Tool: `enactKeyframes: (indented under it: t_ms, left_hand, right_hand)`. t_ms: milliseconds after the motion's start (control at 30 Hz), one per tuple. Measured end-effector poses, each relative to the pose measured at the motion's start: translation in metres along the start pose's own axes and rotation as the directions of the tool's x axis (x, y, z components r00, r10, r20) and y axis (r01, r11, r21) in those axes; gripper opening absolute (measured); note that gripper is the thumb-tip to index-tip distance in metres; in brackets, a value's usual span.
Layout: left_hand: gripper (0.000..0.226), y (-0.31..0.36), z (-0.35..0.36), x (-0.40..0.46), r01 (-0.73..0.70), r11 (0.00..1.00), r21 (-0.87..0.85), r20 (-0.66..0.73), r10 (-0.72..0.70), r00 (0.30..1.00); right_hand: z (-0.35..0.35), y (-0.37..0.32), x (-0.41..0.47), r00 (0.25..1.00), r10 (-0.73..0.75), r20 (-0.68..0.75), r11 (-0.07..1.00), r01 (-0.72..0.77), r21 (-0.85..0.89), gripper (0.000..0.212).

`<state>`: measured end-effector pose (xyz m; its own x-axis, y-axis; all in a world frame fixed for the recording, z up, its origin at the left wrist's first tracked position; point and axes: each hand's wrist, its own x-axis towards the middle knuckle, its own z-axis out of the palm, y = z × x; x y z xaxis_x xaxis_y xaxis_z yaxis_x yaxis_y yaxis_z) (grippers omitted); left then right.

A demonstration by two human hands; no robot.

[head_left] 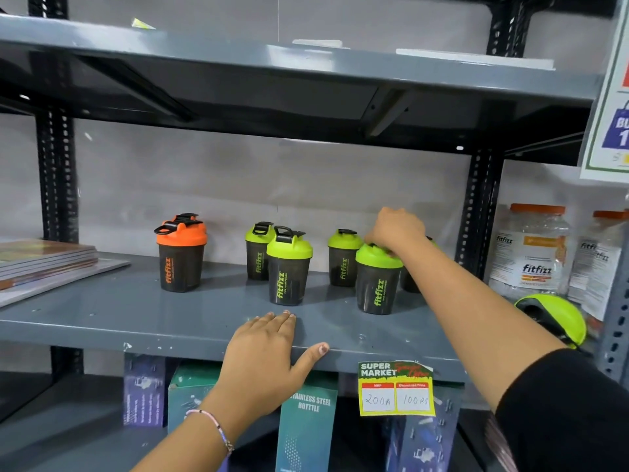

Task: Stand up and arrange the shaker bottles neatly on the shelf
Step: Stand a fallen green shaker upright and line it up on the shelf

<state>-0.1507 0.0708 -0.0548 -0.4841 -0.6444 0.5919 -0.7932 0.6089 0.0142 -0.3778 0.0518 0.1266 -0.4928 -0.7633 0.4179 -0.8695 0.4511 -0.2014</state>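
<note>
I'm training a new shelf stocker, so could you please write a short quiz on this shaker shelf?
1. True or false: the right hand grips the lid of a green-lidded dark plastic shaker bottle.
2. Where does the left hand rest?
3. The orange-lidded dark shaker bottle stands: A) leftmost B) rightmost C) lying down.

Key: 1 true. 2 Flat on the grey metal shelf's front edge. 3 A.

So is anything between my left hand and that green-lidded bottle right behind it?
Nothing visible. The left hand lies flat on the shelf edge, and only bare shelf separates it from the upright green-lidded bottle.
</note>
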Motion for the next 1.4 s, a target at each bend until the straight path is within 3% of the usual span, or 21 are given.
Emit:
enactKeyframes:
  t_ms: [67,133,267,367,533,700,767,900,1067,1167,1267,1333,1400]
  left_hand:
    - [0.094,-0.001,0.001,-0.001,-0.002,1.000,0.015,0.023,0.002,1.000]
    - [0.095,0.001,-0.003,0.000,-0.010,1.000,0.018,0.029,0.009,1.000]
    - [0.098,-0.017,-0.004,-0.004,0.023,1.000,0.021,0.021,-0.024,0.999]
    - [0.100,-0.028,-0.005,-0.009,0.078,0.995,0.061,-0.003,-0.078,0.997]
    - [0.110,-0.018,-0.013,0.000,0.154,0.981,0.114,0.038,-0.160,0.986]
    - [0.098,0.046,0.001,0.003,-0.016,0.999,0.039,0.073,0.013,0.997]
    - [0.093,0.067,0.005,0.003,-0.076,0.997,0.004,0.088,0.075,0.993]
    - [0.083,0.089,0.005,0.023,-0.130,0.991,-0.020,0.060,0.131,0.990]
    - [0.070,0.103,0.009,0.047,-0.168,0.985,-0.031,0.062,0.170,0.984]
    - [0.068,0.134,0.011,0.046,-0.200,0.978,-0.062,0.062,0.204,0.977]
    - [0.065,0.137,0.014,0.045,-0.206,0.976,-0.075,0.101,0.213,0.972]
    - [0.060,0.142,0.015,0.034,-0.198,0.976,-0.093,0.129,0.209,0.969]
    - [0.057,0.148,0.017,0.025,-0.183,0.976,-0.114,0.134,0.197,0.971]
  right_hand:
    - [-0.003,0.002,0.000,0.999,0.032,0.040,0.999,-0.034,0.043,0.029]
    - [-0.010,0.010,-0.002,0.997,0.059,0.052,0.989,-0.066,0.135,0.039]
    - [-0.006,0.022,-0.015,0.988,0.132,-0.083,0.946,-0.101,0.307,0.051]
    - [0.018,0.038,-0.036,0.943,0.263,-0.205,0.948,-0.214,0.235,0.044]
    - [0.060,0.083,-0.050,0.855,0.409,-0.319,0.911,-0.404,0.083,0.055]
    - [0.065,0.153,-0.069,0.762,0.505,-0.406,0.850,-0.522,0.077,0.076]
    - [0.060,0.162,-0.071,0.771,0.488,-0.409,0.860,-0.505,0.074,0.063]
    - [0.049,0.168,-0.068,0.823,0.396,-0.407,0.914,-0.398,0.085,0.014]
    - [0.045,0.166,-0.079,0.808,0.416,-0.417,0.909,-0.375,0.179,0.020]
    - [0.030,0.184,-0.087,0.869,0.276,-0.410,0.961,-0.237,0.144,0.012]
    - [0.032,0.185,-0.090,0.888,0.115,-0.444,0.989,-0.061,0.134,0.022]
    - [0.035,0.195,-0.101,0.888,0.170,-0.428,0.982,-0.119,0.143,0.049]
    - [0.036,0.207,-0.109,0.910,0.311,-0.276,0.942,-0.257,0.215,0.081]
